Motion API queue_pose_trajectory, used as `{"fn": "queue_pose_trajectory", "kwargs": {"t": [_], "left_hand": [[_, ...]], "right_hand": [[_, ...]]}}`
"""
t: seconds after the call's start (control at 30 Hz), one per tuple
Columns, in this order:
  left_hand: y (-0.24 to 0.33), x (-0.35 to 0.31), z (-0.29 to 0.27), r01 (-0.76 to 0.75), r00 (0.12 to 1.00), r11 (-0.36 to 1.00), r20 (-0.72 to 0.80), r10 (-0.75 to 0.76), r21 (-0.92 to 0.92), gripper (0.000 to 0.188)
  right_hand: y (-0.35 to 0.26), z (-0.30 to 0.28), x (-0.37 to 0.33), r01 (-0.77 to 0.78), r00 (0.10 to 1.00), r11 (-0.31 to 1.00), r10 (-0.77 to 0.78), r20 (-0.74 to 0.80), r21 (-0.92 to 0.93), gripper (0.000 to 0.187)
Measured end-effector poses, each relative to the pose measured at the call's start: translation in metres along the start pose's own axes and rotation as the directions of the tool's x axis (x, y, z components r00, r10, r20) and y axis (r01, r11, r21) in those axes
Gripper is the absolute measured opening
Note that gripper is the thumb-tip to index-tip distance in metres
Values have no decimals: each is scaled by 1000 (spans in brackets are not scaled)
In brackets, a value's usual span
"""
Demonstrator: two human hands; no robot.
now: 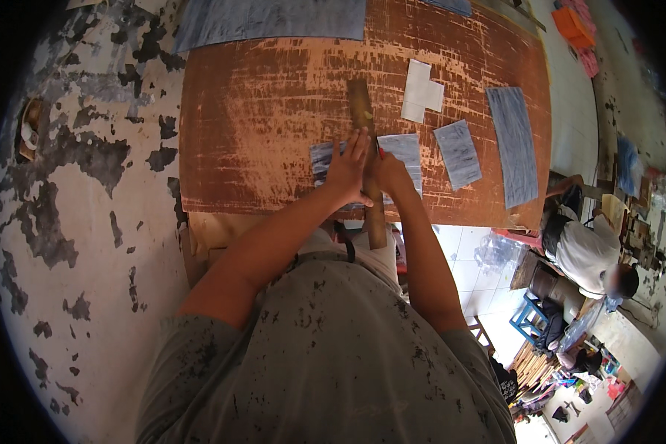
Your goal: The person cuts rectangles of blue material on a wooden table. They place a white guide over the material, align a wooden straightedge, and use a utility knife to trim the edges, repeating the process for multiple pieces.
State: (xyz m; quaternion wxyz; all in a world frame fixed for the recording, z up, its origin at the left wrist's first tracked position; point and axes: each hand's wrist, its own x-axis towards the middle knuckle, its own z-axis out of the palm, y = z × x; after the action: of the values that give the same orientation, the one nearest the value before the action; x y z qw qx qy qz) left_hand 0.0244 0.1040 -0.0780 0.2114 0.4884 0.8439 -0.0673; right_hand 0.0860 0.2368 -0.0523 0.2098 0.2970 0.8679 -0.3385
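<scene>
A long brown straight strip (360, 103) lies across a grey streaked sheet (403, 146) at the near edge of the table, its lower end sticking out past that edge. My left hand (346, 169) rests flat on the strip and the sheet, fingers stretched and thumb apart, pressing them down. Close against the strip's right side, my right hand (393, 177) is closed round a slim tool (382, 153) with a red part. The rest of that tool is hidden by the fingers, so its kind cannot be told.
The worn red-brown table (266, 126) carries a white paper piece (416, 89), a small grey piece (457, 153), a long grey strip (512, 146) and a large grey sheet (274, 18). A peeling wall (89, 222) stands left. Another person (581, 240) works at right, near a blue stool (527, 320).
</scene>
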Motion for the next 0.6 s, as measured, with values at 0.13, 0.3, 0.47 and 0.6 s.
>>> {"fn": "queue_pose_trajectory", "kwargs": {"t": [0.13,0.3,0.47,0.6], "left_hand": [[2,0,-5,2,999,1000,47,-2,7,164],[2,-2,-9,5,997,1000,75,-7,19,163],[2,-7,-9,-21,999,999,46,19,48,164],[2,-6,-4,-31,999,999,33,30,25,164]], "right_hand": [[40,18,-31,337,936,897,-286,204,-288,46],[73,56,-77,-20,991,999,25,134,-39,46],[89,74,-126,-243,962,964,226,154,107,52],[93,80,-129,-247,968,952,234,90,182,51]]}}
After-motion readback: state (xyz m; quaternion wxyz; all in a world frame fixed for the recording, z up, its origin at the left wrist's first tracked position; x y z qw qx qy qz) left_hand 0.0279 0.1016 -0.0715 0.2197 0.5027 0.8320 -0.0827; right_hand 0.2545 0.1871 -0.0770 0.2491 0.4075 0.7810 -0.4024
